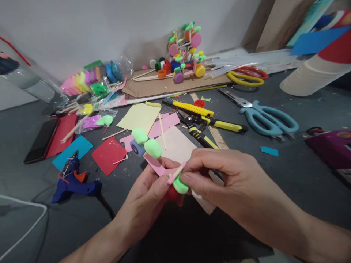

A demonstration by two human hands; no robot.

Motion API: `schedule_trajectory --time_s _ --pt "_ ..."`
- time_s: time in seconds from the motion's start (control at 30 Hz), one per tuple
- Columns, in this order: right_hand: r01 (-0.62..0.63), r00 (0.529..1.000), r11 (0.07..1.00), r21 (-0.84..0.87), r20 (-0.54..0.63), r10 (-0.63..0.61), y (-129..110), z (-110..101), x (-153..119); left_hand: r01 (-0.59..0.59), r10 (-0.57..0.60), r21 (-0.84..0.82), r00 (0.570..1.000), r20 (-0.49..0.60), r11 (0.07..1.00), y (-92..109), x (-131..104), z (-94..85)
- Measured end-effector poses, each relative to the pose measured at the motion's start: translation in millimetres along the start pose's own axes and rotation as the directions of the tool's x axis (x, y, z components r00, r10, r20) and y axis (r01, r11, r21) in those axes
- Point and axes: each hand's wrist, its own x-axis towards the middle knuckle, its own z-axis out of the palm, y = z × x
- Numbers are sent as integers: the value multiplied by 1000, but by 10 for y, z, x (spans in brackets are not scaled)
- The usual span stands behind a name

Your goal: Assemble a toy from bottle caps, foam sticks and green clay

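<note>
A small handmade model built on a folded pink strip (156, 165) rests in my left hand (149, 193), whose fingers and thumb are wrapped round it. At its far end are two lumps of green clay (153, 148) and a blue bottle cap (137, 147). Nearer me, a red round part (172, 193) shows partly between the fingers, beside another green clay lump (180, 184). Across this end lies a short stick (177, 173) with pink ends. My right hand (219, 175) pinches the model at the stick's upper end, thumb against the green clay.
A blue glue gun (75, 184) lies left, with its cable. Yellow-black pliers (196, 126), a yellow cutter (193, 107) and blue-handled scissors (265, 117) lie beyond my hands. Similar finished-looking models (189, 51) stand on cardboard (159, 86). A white bottle (309, 76) stands right.
</note>
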Motion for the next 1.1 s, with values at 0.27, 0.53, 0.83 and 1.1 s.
schedule_trajectory --time_s 0.27,0.53,0.83,1.1 --pt "46 996 991 -128 -66 -55 18 31 -36 -3 11 80 995 -102 997 -3 0 13" --pt "68 993 994 -91 -91 -76 -29 3 -13 -5 9 52 996 -85 999 3 26 17" --pt "-7 998 987 -163 -59 -3 36 19 -31 -34 51 154 993 -109 987 -26 30 27" --pt "-32 996 999 6 -82 32 -45 -18 25 -9 12 38 997 -79 999 11 31 28"
